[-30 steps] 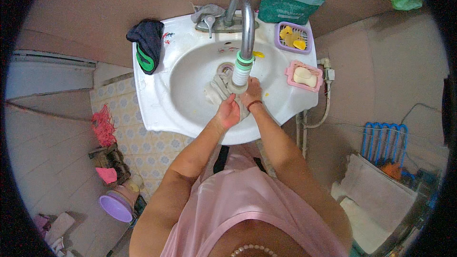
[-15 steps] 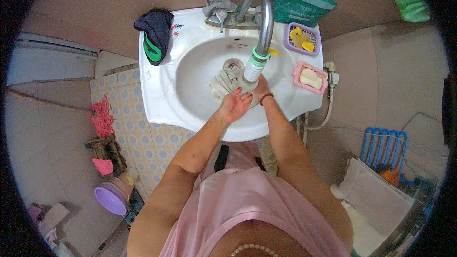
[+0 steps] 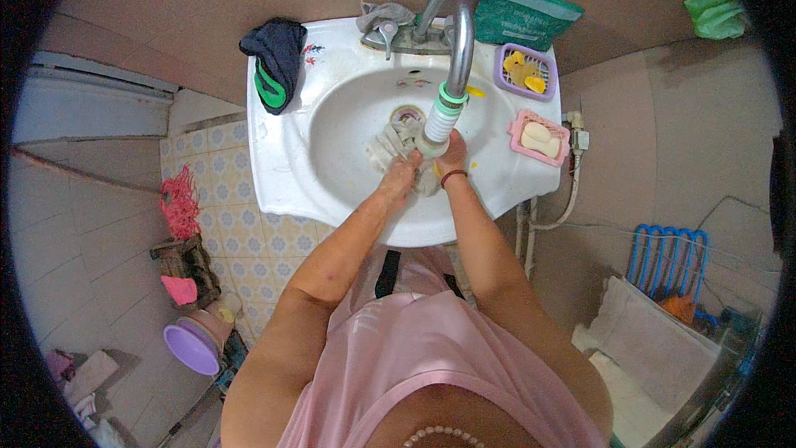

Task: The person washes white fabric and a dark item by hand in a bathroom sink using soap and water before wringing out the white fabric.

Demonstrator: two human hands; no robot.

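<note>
A wet, pale grey cloth (image 3: 388,148) lies bunched in the white sink (image 3: 338,129), just in front of the drain. Over it hangs the curved metal faucet (image 3: 461,37) with a white and green extension nozzle (image 3: 441,123). My left hand (image 3: 401,174) is turned edge-on at the cloth's near side, its fingers blurred near the nozzle. On the nozzle's right, my right hand (image 3: 451,156) reaches down beside the cloth, a dark red bracelet at the wrist. The nozzle hides most of its fingers, so its grip does not show.
A purple soap dish (image 3: 526,93) and a pink soap dish (image 3: 517,146) with pale soap sit on the right rim. Behind them stands a green pouch (image 3: 526,15). A dark cloth with green trim (image 3: 274,66) drapes over the left corner. A purple basin (image 3: 192,350) is at lower left.
My left hand has turned from palm-up with spread fingers to edge-on, moving in toward the cloth and nozzle. The right hand stays beside the nozzle, its wrist shifted slightly left.
</note>
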